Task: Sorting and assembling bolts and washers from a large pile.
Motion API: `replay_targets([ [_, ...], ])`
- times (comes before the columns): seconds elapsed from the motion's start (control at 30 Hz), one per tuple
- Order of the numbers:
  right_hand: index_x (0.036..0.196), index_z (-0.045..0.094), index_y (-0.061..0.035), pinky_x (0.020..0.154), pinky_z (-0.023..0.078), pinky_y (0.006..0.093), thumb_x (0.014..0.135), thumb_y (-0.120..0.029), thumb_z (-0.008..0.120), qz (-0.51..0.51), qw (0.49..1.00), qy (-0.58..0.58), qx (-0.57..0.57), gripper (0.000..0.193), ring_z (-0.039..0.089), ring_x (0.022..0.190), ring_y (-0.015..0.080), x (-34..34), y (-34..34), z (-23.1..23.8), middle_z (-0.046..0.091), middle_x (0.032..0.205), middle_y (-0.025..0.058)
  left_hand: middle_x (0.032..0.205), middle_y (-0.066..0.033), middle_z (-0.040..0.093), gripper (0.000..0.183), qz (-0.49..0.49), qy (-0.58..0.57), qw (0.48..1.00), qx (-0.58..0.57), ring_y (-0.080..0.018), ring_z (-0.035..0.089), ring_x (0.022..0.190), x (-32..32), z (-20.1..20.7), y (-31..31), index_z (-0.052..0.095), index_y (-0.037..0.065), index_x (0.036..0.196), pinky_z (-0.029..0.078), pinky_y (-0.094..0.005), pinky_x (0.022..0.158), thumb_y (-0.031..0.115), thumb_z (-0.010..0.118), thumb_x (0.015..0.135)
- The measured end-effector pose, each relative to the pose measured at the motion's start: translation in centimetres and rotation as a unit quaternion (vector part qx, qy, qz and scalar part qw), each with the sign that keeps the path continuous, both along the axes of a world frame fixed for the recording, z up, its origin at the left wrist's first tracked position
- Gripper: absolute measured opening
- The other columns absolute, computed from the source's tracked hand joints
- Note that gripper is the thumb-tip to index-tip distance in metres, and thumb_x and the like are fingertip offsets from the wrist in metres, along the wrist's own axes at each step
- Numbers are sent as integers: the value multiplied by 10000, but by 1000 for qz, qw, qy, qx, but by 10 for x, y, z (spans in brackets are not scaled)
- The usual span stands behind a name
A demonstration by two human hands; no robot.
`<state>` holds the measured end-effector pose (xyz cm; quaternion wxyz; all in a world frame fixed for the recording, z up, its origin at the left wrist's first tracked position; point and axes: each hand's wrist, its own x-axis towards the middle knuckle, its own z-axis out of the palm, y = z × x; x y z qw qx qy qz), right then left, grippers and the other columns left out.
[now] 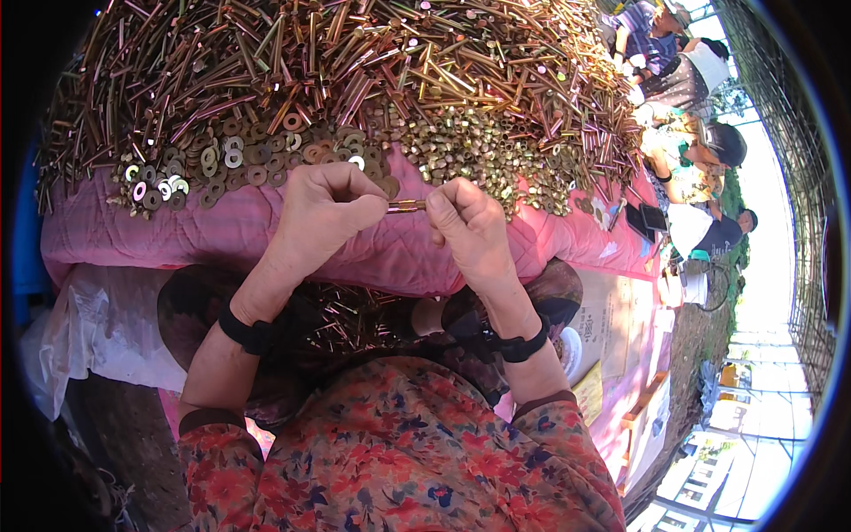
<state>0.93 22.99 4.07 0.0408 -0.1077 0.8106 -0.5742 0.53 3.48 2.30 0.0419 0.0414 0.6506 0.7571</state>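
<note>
My left hand [321, 213] and my right hand [470, 226] meet above the near edge of a pink-covered table [222, 230]. Between their fingertips they pinch one short brass-coloured bolt piece [407, 206], held level. Just beyond the hands lie flat round washers [239, 160], a heap of small brass nuts [470, 151] and a big pile of long brass sleeves and bolts [292, 62]. Black bands sit on both wrists. In my lap a dark bowl [355, 324] holds several finished brass pieces.
Several other people [700, 142] sit along the table's right side. A white plastic sheet [97, 328] hangs at lower left. Papers and pink cloth [620, 337] lie on the ground to my right. A wire fence [789, 133] runs along the far right.
</note>
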Motion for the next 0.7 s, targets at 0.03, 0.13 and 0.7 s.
replay_targets([
  [0.03,843,558,-7,508,374,205,909,-205,576,7,998,-29,-52,209,460,569,47,1,-1,1,516,637,-27,643,14,596,47,-2,-12,1000,14,-24,490,583,0,0,0,646,-17,710,383,-186,523,28,645,724],
  [0.13,863,557,-6,520,391,203,908,-192,577,-1,994,6,-111,192,481,579,45,4,-6,-4,528,650,-30,655,3,601,54,-33,-107,988,106,-25,496,595,-3,1,-4,646,-20,717,386,-184,534,34,647,725],
  [0.7,934,540,5,591,414,181,892,-102,588,18,993,19,-117,124,508,666,42,11,-7,-3,548,761,2,554,23,509,80,-41,-181,969,163,-26,383,433,-2,6,-6,597,20,675,234,-191,389,29,664,719],
])
